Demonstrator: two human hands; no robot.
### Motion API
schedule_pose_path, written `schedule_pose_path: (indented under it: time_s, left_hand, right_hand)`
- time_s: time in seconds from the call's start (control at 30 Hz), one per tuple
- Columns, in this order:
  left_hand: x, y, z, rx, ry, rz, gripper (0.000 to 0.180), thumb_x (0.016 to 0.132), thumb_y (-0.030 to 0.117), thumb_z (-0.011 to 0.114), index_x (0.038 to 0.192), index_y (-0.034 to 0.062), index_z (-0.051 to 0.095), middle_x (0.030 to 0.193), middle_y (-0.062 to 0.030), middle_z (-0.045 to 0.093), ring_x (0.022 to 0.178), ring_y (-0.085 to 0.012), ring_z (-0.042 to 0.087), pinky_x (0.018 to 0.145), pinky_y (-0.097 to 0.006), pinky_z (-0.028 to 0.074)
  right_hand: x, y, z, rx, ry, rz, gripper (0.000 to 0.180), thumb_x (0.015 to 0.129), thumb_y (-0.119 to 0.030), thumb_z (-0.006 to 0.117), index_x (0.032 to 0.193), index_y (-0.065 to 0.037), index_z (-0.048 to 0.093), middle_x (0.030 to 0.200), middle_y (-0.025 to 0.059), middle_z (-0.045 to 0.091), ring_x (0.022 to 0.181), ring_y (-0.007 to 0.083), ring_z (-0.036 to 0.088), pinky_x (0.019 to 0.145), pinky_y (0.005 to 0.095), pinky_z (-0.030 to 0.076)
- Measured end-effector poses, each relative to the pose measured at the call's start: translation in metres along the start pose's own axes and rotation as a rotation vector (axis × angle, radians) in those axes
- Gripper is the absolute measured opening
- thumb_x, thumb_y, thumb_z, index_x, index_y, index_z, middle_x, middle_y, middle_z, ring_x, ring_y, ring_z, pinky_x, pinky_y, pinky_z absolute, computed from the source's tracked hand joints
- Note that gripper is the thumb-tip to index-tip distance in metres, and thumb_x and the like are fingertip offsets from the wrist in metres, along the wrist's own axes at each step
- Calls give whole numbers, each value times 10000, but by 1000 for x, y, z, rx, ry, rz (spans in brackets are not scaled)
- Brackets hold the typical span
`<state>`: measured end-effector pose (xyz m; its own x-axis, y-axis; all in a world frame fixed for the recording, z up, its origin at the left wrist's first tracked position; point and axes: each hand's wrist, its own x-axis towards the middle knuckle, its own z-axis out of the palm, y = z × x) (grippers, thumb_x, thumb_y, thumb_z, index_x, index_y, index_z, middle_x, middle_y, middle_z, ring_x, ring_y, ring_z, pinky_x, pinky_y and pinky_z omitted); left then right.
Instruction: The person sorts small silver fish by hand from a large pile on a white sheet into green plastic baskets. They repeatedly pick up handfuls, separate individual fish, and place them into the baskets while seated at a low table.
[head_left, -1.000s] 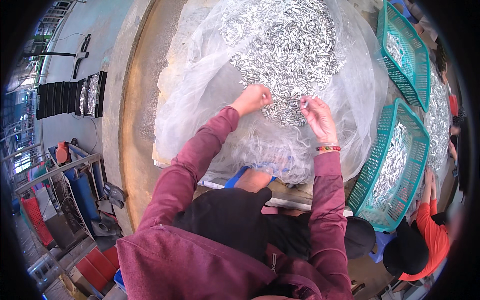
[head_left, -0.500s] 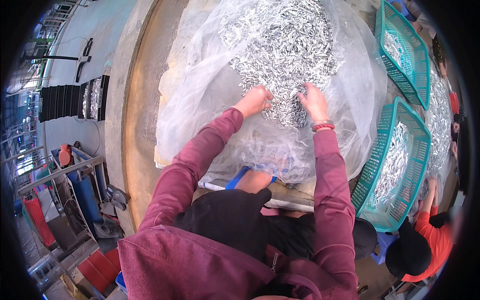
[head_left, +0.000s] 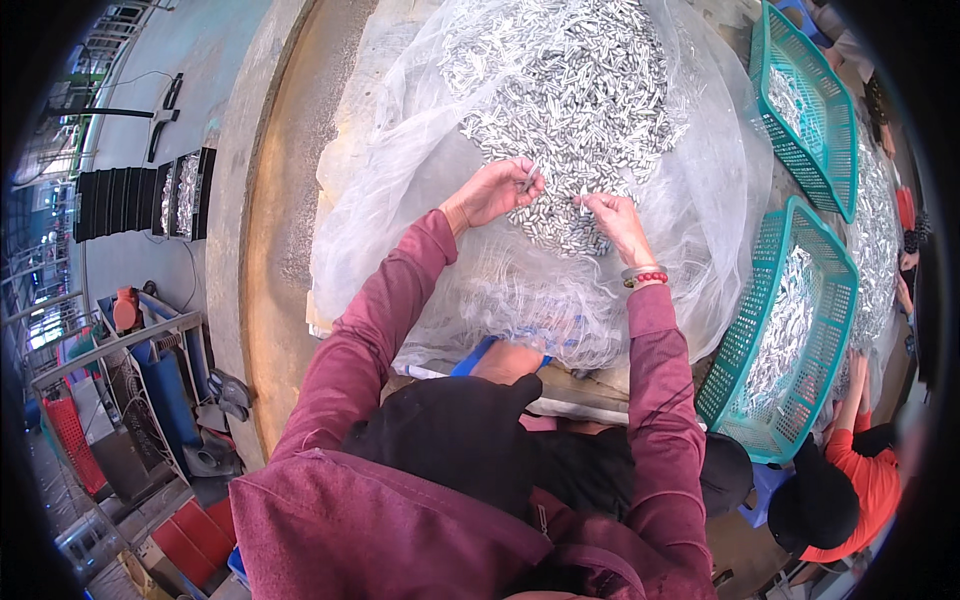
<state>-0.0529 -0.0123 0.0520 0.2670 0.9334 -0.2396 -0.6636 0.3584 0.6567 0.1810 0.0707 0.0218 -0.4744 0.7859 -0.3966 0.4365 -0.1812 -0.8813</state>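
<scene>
A wide heap of small, slim silvery pieces (head_left: 570,100) lies on a sheet of translucent white netting (head_left: 420,190); their exact kind is too small to tell. At the heap's near left edge, my left hand (head_left: 493,192) is turned partly palm up, its fingers curled around a few of these pieces. My right hand (head_left: 615,220), with a red bead bracelet on its wrist, pinches at the near right part of the heap. A small silvery piece seems to show at its fingertips. Between both hands, the narrow near end of the heap is visible.
Two green plastic baskets (head_left: 735,400) with silvery pieces inside stand to my right. Beyond them, a person in an orange top (head_left: 868,490) reaches toward another silvery heap (head_left: 875,250). A concrete ledge (head_left: 265,230) runs along the left, with a metal rack (head_left: 165,390) past it.
My left hand has moved slightly left and turned its palm upward, showing pieces in its fingers. My right hand has lowered slightly and closed from a looser shape into a pinch.
</scene>
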Motion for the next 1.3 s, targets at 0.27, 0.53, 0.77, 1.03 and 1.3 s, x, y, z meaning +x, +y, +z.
schedule_pose_path:
  time_s: [0.27, 0.53, 0.77, 1.03, 1.3]
  left_hand:
    - [58, -2, 21, 802, 108, -127, 237, 841, 247, 666, 886, 15, 639, 798, -25, 610, 720, -112, 559, 670, -250, 468]
    - [57, -35, -3, 1880, 70, -12, 238, 684, 184, 753, 811, 6, 659, 814, -218, 633, 799, -364, 622, 716, -401, 490]
    - [3, 19, 6, 447, 159, -184, 231, 874, 174, 653, 1024, -2, 659, 845, 1, 631, 757, -47, 542, 662, -200, 427]
    - [10, 32, 18, 158, -66, 140, 239, 841, 72, 522, 996, -66, 640, 980, -93, 598, 783, -123, 498, 707, -254, 417]
    - [24, 34, 12, 10, 7, 186, 491, 877, 396, 414, 773, -28, 638, 906, -106, 564, 693, -132, 449, 644, -235, 387]
  right_hand:
    - [-35, -11, -20, 1074, -154, 25, 137, 880, -104, 613, 934, 22, 623, 829, 55, 619, 654, 120, 536, 576, 217, 441]
    - [-79, -24, -25, 1249, -132, -28, 148, 897, -95, 581, 981, 26, 581, 957, 141, 603, 880, 192, 577, 700, 258, 490]
    - [-46, -20, -27, 1475, -489, 7, 251, 973, -277, 466, 902, -44, 528, 641, 18, 388, 509, 90, 334, 414, 209, 279]
    - [17, -12, 24, -344, 266, 8, 367, 837, -375, 644, 801, -11, 623, 755, 187, 657, 739, 331, 641, 689, 414, 487]
    - [18, -7, 39, -284, 120, 1, 252, 805, -246, 681, 801, -1, 624, 664, 128, 621, 575, 256, 585, 553, 355, 460]
